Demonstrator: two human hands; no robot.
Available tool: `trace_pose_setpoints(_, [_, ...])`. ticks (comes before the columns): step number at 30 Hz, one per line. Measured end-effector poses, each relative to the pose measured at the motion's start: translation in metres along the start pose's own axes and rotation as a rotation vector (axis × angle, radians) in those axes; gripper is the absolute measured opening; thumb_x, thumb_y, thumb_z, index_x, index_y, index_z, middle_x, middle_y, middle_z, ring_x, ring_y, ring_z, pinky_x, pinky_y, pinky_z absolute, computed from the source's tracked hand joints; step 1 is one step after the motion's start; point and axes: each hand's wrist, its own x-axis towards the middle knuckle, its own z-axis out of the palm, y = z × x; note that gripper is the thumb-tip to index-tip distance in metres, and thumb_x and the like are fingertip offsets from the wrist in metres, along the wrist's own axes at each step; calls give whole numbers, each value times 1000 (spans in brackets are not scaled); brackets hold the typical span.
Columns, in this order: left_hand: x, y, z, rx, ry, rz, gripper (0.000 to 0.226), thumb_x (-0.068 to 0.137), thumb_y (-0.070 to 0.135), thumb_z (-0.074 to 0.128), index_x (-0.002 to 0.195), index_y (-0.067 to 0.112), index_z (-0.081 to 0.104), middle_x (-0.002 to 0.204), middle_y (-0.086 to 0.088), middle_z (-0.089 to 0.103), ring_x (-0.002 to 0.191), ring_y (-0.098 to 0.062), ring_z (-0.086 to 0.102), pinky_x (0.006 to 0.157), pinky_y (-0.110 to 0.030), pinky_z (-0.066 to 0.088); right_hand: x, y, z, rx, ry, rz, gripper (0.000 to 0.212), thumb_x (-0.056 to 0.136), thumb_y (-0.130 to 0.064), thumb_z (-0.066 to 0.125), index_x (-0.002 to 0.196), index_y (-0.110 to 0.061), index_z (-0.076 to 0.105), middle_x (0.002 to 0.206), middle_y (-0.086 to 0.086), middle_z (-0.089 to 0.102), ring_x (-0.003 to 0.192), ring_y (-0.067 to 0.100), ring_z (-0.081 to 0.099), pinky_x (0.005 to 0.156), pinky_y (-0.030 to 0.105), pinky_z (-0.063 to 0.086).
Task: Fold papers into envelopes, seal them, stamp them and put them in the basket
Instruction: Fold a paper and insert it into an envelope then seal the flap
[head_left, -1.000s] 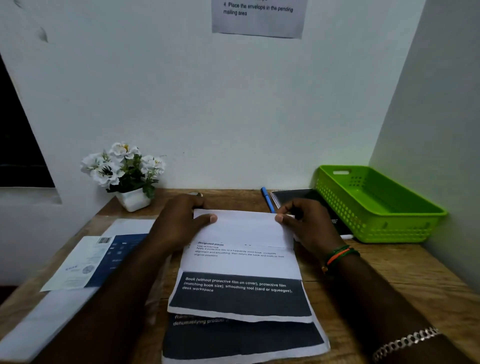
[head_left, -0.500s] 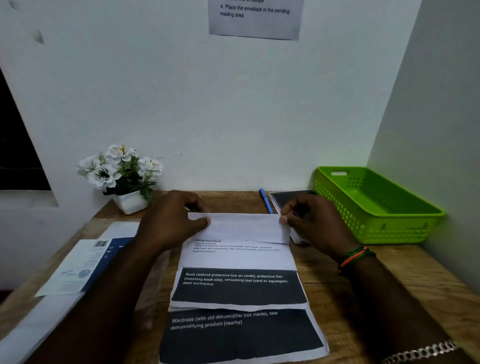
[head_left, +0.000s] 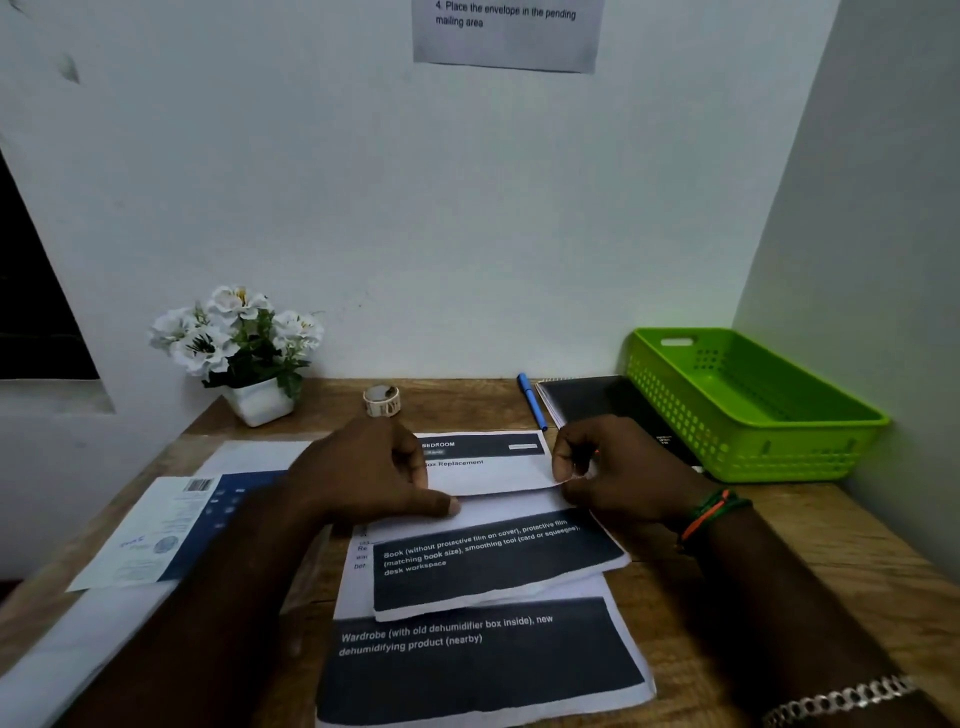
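The folded paper lies at the tabletop centre; the left hand presses it with extended thumb, and the right hand pinches its fold edge. The green basket occupies the far right corner beside a black notebook and blue pen. A tape roll and flower pot stand along the far edge.

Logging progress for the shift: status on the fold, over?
Left hand pressing top sheet flat, right hand pinching its folded edge. Basket holds no envelopes. Nothing blocking.
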Motion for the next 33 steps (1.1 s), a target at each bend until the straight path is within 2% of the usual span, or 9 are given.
trace_pose_setpoints(5, [0, 3, 4, 97, 21, 17, 55, 53, 76, 84, 85, 33, 72, 91, 19, 63, 89, 2, 59, 74, -28, 50, 1, 2, 7, -54, -92, 53, 18, 72, -8, 75, 84, -22, 76, 78, -10, 70, 66, 1, 61, 62, 13, 47])
trace_pose_setpoints(9, [0, 1, 4, 78, 28, 30, 65, 49, 75, 86, 100, 39, 71, 108, 24, 58, 104, 2, 55, 92, -29, 50, 2, 2, 10, -28, -20, 25, 13, 74, -21, 82, 83, -26, 75, 83, -10, 72, 69, -3, 61, 63, 9, 41])
trace_pose_setpoints(13, [2, 7, 12, 44, 122, 51, 67, 56, 75, 84, 110, 39, 69, 114, 22, 59, 111, -1, 56, 97, -33, 51, 5, 0, 27, -89, 117, -82, 19, 81, -34, 79, 99, -33, 72, 100, -13, 66, 86, -6, 54, 78, 13, 38])
trace_pose_setpoints(16, [5, 15, 28, 43, 170, 88, 61, 66, 68, 82, 115, 37, 63, 117, 18, 57, 112, -4, 54, 95, -32, 49, 11, -7, 41, -158, 68, -130, 35, 87, -44, 69, 119, -29, 70, 119, -10, 66, 112, 6, 57, 99, 25, 44])
trace_pose_setpoints(19, [9, 17, 41, 37, 118, 104, 62, 71, 64, 82, 119, 32, 60, 117, 15, 55, 109, -5, 53, 93, -29, 48, 13, -17, 50, -196, -9, -125, 41, 92, -41, 59, 127, -22, 68, 131, -4, 65, 122, 13, 56, 106, 31, 44])
trace_pose_setpoints(22, [16, 15, 45, 74, 65, 116, 67, 73, 64, 80, 124, 25, 62, 119, 11, 56, 110, -8, 56, 96, -32, 49, 14, -25, 52, -229, -12, -121, 32, 96, -32, 59, 122, -16, 71, 127, 2, 68, 119, 19, 60, 103, 34, 47])
trace_pose_setpoints(27, [15, 17, 42, 16, 56, 93, 63, 74, 54, 85, 121, 24, 56, 126, 4, 62, 116, -10, 59, 100, -34, 50, 11, -29, 48, -317, 1, -16, 32, 95, -42, 59, 114, -20, 74, 120, 2, 73, 115, 23, 65, 97, 38, 52])
trace_pose_setpoints(30, [14, 18, 41, 9, 46, 90, 64, 74, 53, 85, 123, 23, 57, 128, 3, 62, 118, -11, 58, 101, -34, 49, 10, -26, 42, -346, 50, 88, 28, 95, -41, 59, 107, -23, 77, 103, 2, 76, 102, 22, 67, 87, 30, 52])
trace_pose_setpoints(33, [13, 17, 40, -15, 37, 74, 65, 73, 52, 86, 123, 23, 56, 131, 5, 62, 121, -10, 57, 102, -32, 47, 9, -20, 38, -340, 121, 203, 25, 92, -40, 61, 101, -27, 79, 99, 5, 75, 98, 23, 67, 84, 32, 53])
